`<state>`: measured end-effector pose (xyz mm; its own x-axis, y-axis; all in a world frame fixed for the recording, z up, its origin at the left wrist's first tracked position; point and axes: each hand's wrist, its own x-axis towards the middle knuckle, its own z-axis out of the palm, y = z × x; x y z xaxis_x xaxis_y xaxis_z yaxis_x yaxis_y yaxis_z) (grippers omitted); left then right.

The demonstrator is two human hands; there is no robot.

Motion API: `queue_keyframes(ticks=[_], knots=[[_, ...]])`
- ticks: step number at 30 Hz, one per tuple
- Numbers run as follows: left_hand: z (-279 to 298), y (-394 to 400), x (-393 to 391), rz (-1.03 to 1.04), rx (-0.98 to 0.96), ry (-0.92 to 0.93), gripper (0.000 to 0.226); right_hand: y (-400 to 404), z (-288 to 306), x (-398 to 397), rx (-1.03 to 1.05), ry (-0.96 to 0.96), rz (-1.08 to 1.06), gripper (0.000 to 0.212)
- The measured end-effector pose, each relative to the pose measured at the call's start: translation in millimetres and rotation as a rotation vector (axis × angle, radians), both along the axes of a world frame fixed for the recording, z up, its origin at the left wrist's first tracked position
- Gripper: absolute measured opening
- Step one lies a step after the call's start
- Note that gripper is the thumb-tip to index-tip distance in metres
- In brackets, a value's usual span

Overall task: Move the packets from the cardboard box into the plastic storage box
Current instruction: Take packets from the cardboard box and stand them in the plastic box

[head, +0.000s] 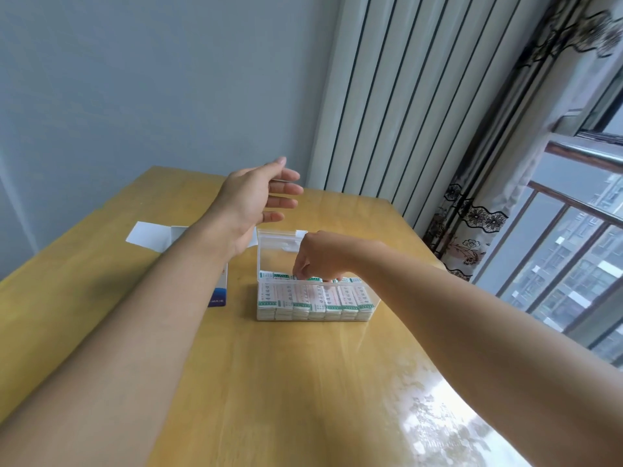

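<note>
Two bare hands: left hand (251, 200) and right hand (322, 256). One clear plastic storage box (372, 306), lid up. Packets (317, 303) inside: seven stacks visible across the front row; a row behind is partly hidden by the right hand, exact count can't be told. One cardboard box (219, 291), mostly hidden behind the left forearm, white flap open. One wooden table (269, 382). One patterned curtain (478, 210). One window (573, 264).

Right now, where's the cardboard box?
In the head view the cardboard box lies on the wooden table, left of the plastic storage box, mostly hidden behind the left forearm, its white flap open.
</note>
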<state>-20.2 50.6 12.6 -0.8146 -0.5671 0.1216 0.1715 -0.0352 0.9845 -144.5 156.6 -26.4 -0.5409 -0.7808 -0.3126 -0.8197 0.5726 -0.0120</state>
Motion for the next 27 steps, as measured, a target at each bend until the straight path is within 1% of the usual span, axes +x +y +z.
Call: queue_keyframes(ticks=[6, 8, 12, 14, 17, 20, 22, 24, 27], knots=[[-1.9, -2.7, -0.4, -0.006, -0.006, -0.021, 0.033, -8.1, -1.5, 2.1, 0.003, 0.060, -0.025, 0.022], [-1.7, -1.9, -0.6, -0.011, -0.008, -0.024, 0.034, -8.6, -1.1, 1.6, -0.004, 0.065, -0.029, 0.025], [-1.7, -0.4, -1.2, -0.010, -0.019, -0.029, 0.036, -9.5, -3.1, 0.6, -0.001, 0.096, 0.007, 0.038], [-1.9, -1.2, -0.7, -0.004, -0.015, -0.026, 0.035, -10.1, -4.4, -0.6, 0.007, 0.104, 0.018, 0.040], [-0.9, -4.1, -0.6, -0.001, -0.003, -0.020, 0.034, -10.1, -3.3, -0.8, 0.012, 0.096, 0.018, 0.039], [0.2, -5.2, 0.6, -0.002, 0.007, -0.006, 0.032, -8.4, 4.0, 0.9, 0.007, 0.046, 0.019, 0.031], [1.0, -5.6, 1.8, 0.016, 0.016, 0.020, 0.029, -7.0, 14.1, 2.0, -0.026, 0.011, 0.031, 0.033], [5.9, -7.3, 4.6, 0.076, 0.041, 0.087, 0.024, -5.2, 30.1, 3.4, -0.090, 0.017, 0.042, 0.035], [16.6, -11.5, 14.8, 0.219, 0.082, 0.221, 0.017, -4.8, 55.0, 7.8, -0.226, 0.036, 0.051, 0.027]])
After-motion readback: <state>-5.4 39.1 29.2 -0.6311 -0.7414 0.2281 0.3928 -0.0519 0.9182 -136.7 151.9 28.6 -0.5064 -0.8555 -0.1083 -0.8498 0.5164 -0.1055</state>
